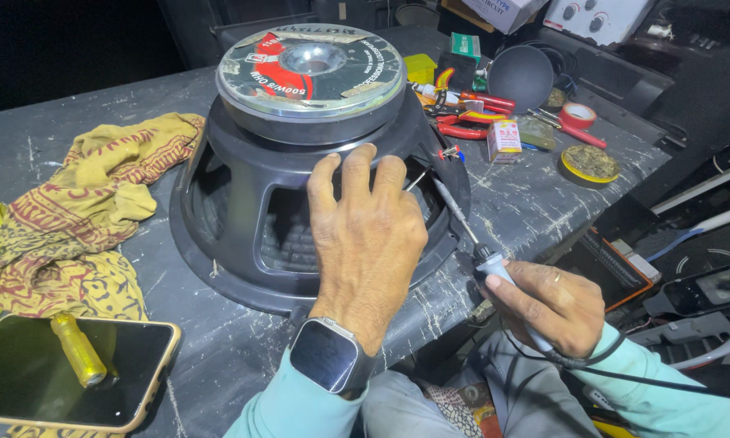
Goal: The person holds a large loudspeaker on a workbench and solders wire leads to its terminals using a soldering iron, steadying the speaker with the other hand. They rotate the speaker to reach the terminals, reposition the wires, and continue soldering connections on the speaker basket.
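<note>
Risk: hot soldering iron (462,223) tip could have slipped off the terminal at 2 o'clock and scorched the speaker (300,162). Right hand (556,304): closed on the iron's handle. Left hand (365,235): fingers spread, pressed flat on the speaker frame, mid-table (527,203).

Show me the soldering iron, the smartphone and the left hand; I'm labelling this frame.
soldering iron (456,212), head view, on its metal shaft.
smartphone (32,375), head view, on its dark screen.
left hand (367,235), head view, on its back.
</note>
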